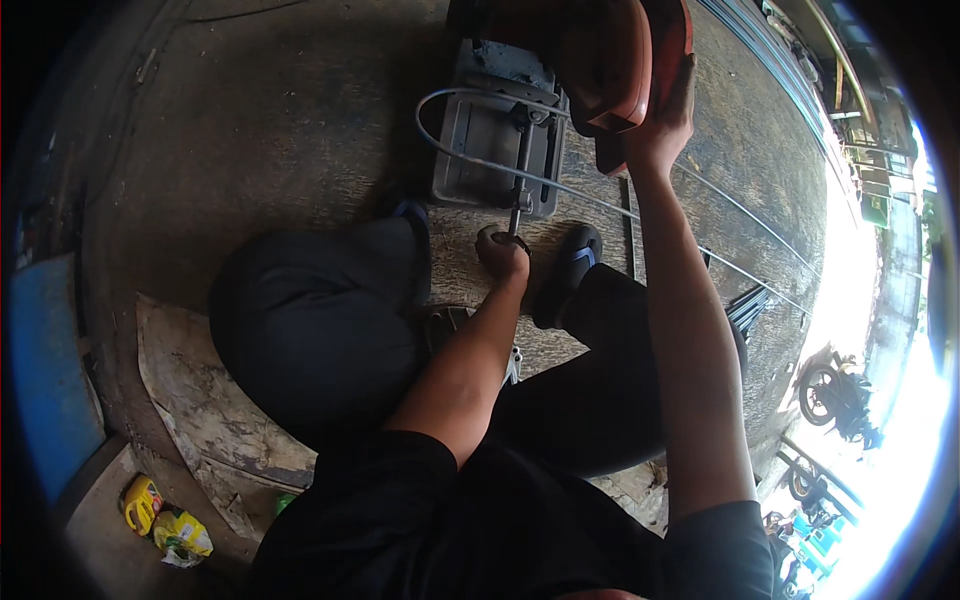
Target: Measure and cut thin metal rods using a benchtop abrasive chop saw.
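Note:
An orange-red cut-off saw (628, 70) stands at the top on a grey metal base (455, 150) with a vise. My left hand (502, 255) is closed round the end of the vise's screw handle (524, 170), at the near edge of the base. My right hand (668, 130) wraps the right side of the saw's orange body, its fingers partly hidden behind it. A thin metal rod (480, 161), bent into a U, passes over the base, its curve at the left and its long ends running right. The saw's blade cannot be made out.
Long metal rods (740, 205) lie on the worn floor (300, 110) at the right. A bundle of dark bars (748, 305) sits beside my right knee. Flattened cardboard (205, 400) and yellow containers (143, 504) are at the lower left. Motorcycles (840, 400) stand in bright light at the far right.

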A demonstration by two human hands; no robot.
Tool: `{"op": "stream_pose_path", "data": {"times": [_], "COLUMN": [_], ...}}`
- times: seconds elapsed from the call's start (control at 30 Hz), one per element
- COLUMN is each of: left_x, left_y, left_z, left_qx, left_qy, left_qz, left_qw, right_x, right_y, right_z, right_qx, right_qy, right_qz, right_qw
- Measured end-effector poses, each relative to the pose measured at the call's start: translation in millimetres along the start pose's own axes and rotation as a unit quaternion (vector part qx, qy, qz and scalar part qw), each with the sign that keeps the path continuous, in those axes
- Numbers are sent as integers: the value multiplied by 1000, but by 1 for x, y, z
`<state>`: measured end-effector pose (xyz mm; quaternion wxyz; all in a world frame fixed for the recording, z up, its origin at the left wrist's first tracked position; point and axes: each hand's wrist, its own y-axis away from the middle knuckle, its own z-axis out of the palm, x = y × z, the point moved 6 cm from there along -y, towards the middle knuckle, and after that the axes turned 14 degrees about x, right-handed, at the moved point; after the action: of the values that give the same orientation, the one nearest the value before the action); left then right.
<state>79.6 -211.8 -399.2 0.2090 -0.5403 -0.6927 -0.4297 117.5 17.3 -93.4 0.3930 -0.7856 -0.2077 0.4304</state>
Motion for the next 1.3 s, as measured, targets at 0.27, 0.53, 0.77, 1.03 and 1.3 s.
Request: {"op": "stream_pose_path", "data": {"times": [0.27, 0.53, 0.77, 1.03, 1.3], "left_x": [1, -2, -52, -52, -56], "left_y": [7, 16, -3, 16, 14], "left_z": [4, -5, 17, 52, 52], "left_qx": [-74, -82, -114, -320, -322], "left_qy": [-40, -26, 144, 457, 460], "left_qz": [207, 255, -256, -576, -571], "left_qw": [975, 963, 949, 598, 599], "right_x": [-9, -6, -7, -8, -6], "right_y": [2, 0, -1, -1, -1], "right_z": [-4, -5, -6, -8, -8], "right_qx": [3, -2, 13, 28, 50], "right_qy": [41, -4, -3, -5, 4], "right_qz": [-81, 38, 38, 42, 39], "right_qw": [996, 999, 999, 999, 998]}}
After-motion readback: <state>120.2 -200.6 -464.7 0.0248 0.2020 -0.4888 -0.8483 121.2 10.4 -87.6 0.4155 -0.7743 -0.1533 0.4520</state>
